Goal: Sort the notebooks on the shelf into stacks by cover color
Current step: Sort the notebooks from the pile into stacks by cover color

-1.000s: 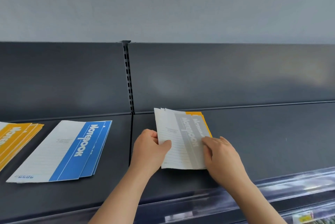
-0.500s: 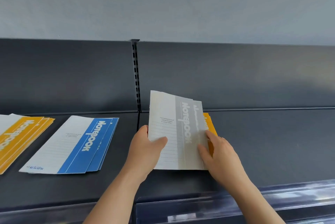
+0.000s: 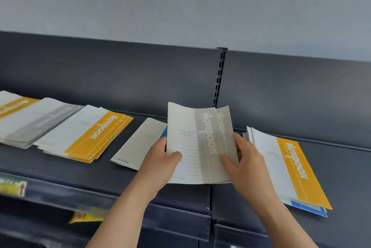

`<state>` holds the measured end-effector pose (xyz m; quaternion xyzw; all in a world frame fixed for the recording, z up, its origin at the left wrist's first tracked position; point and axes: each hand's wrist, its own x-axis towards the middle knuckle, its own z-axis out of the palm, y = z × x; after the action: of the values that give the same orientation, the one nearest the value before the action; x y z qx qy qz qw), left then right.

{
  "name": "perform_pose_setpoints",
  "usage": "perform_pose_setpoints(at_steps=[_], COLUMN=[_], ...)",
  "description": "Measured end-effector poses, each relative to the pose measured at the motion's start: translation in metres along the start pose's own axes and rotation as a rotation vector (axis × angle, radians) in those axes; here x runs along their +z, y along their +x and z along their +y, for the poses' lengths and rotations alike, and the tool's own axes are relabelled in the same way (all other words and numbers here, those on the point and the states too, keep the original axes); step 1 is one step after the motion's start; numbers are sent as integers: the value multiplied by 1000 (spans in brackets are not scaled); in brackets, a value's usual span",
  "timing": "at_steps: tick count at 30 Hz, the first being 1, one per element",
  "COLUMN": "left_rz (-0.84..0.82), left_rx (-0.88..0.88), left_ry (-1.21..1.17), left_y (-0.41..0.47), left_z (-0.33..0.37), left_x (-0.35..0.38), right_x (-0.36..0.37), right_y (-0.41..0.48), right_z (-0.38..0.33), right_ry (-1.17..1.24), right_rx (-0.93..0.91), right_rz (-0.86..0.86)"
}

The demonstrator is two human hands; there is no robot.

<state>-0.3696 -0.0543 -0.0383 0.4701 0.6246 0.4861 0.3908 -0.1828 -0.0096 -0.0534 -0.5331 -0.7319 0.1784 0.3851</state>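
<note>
Both hands hold a small bunch of grey notebooks (image 3: pixel 200 143) lifted off the shelf at the centre. My left hand (image 3: pixel 160 161) grips its left edge, thumb on the cover. My right hand (image 3: pixel 245 161) grips its right edge. On the dark shelf (image 3: pixel 341 167) to the right lies a mixed pile topped by a yellow notebook (image 3: pixel 289 167), with blue covers under it. To the left lie a blue stack (image 3: pixel 138 145) mostly hidden behind my left hand, a yellow stack (image 3: pixel 88 135) and a grey stack (image 3: pixel 34 121). Another yellow notebook (image 3: pixel 14 103) shows at the far left.
A slotted upright (image 3: pixel 219 79) divides the shelf's dark back panel. A clear price rail (image 3: pixel 180 213) runs along the front edge, with yellow labels (image 3: pixel 12 185) at the lower left. A grey wall rises above.
The grey notebooks have come up off the right pile, uncovering a yellow one, and moved left with both hands. The view has swung left, showing more stacks there.
</note>
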Motion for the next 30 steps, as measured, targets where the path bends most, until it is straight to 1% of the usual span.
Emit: perform_pose_setpoints(at_steps=[4,9,12,16,18,23,30], left_rz=[74,215,264,306,312,268,287], left_rx=[49,118,122,112,106,77,94], left_ry=[36,25,47,65,72,103,167], left_y=[-5,-12,-17,-20,-21,-18,12], left_z=[-10,-24,-33,-47,-53,-66,-83], left_x=[-54,-134,-187,-256,-287,-348,-400], right_x=[40,96,136,186,210,257,301], right_y=[2,4,3,-1,-3,-7,9], right_z=[-39,-98,-137,-188,-211,-252,-286], right_ry=[51,117,143,131,136,126,93], right_rx=[-38,-65,-61,-65,-71,-63,-52], right_rz=[-57,-97,-145,-168,-162,-145,-177])
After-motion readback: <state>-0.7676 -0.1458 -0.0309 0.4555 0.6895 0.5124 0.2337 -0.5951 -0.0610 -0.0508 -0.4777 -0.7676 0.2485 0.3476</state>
